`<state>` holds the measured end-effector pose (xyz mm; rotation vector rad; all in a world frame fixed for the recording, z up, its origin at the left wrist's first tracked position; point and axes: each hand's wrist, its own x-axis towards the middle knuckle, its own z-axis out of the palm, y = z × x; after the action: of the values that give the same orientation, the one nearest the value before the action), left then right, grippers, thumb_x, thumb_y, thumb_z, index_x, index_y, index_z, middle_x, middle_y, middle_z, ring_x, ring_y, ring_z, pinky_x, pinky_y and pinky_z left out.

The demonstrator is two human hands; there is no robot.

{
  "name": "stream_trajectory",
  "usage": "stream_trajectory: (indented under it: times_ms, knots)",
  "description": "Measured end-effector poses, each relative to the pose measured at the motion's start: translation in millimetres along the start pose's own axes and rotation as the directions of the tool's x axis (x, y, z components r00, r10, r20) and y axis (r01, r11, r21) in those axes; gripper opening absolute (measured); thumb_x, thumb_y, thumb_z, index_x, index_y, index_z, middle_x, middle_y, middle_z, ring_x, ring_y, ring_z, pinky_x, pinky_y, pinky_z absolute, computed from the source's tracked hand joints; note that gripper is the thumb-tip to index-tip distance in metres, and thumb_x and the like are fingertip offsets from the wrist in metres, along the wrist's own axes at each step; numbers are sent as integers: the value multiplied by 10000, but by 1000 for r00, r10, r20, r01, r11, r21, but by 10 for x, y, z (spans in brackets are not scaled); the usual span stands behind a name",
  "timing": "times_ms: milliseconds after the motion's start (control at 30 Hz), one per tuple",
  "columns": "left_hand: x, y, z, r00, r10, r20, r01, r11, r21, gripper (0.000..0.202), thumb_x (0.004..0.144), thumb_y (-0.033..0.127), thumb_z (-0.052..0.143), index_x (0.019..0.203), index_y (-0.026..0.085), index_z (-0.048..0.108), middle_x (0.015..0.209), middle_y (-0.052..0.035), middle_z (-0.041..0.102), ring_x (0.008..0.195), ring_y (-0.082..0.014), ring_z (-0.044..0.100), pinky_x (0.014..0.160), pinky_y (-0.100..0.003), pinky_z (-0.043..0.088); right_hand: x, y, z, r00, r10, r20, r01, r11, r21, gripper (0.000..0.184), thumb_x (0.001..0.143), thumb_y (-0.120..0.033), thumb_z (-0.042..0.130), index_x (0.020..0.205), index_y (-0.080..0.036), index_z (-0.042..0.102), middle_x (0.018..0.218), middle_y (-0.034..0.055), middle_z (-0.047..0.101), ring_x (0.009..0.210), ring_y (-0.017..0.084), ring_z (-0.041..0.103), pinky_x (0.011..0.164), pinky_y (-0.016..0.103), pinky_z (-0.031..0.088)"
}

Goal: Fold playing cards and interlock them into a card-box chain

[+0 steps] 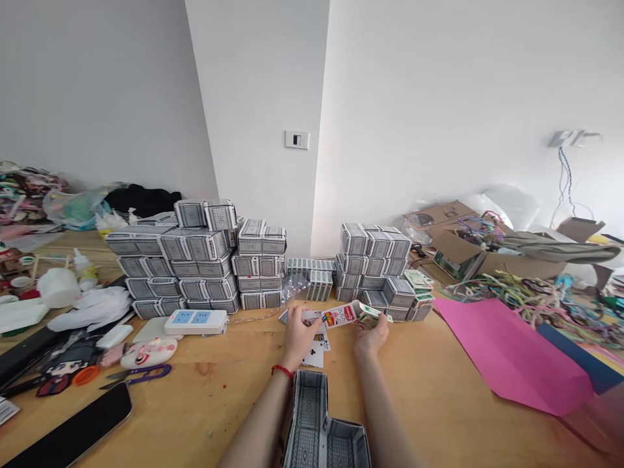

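My left hand (pixel 298 335) and my right hand (pixel 371 336) reach forward over the wooden table (pixel 219 390) and together hold a small card box (pixel 348 315) with a red-and-white face, its flap end toward my right hand. Both hands are closed on it. Loose playing cards (pixel 316 354) lie on the table just under my left hand. Behind stand stacks of grey patterned card packs, a big one on the left (pixel 190 260) and a smaller one on the right (pixel 375 263). An open grey patterned carton (pixel 322 432) sits between my forearms.
A pink paper sheet (pixel 511 354) lies at the right beside tangled coloured cords (pixel 531 296) and a cardboard box (pixel 468 250). On the left are a white power strip (pixel 196 321), scissors (pixel 139 375), a phone (pixel 73 432) and assorted clutter.
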<state>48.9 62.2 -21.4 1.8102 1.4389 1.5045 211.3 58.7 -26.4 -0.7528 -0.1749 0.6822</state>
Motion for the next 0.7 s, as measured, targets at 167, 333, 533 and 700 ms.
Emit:
stream_trajectory:
  times_ms: [167,333,533,700]
  knots:
    - [1,-15,-2,1000,-17,13,18,1000,-17,223,686,301,603,869,209,516,919,-32,475,869,-188,521,773,-340,434,13,-12,-7,984,149,101,-154,987,40,316,702,-514,439,654,-204,468,532,-41,569,458,125,551,451,258,451]
    - [0,-48,6,1000,-11,-11,11,1000,-14,223,701,303,592,889,206,521,930,-40,468,888,-194,513,811,-360,423,-2,-10,-34,966,210,149,-218,975,43,375,692,-561,420,557,-211,427,430,-51,516,374,110,490,426,254,431]
    - [-1,9,-7,997,65,-43,-63,997,34,276,730,237,556,1005,222,532,1015,-61,467,997,-217,479,890,-398,385,-13,5,-6,949,247,194,-249,968,-16,347,693,-552,444,673,-208,484,505,-45,567,418,118,526,407,239,423]
    - [-7,120,-70,976,212,-41,-205,969,140,266,743,203,540,1001,246,586,1134,-80,427,1116,-246,397,949,-436,336,-63,80,64,932,281,230,-260,959,-117,308,664,-476,568,774,-202,478,583,-40,593,470,129,568,416,238,454]
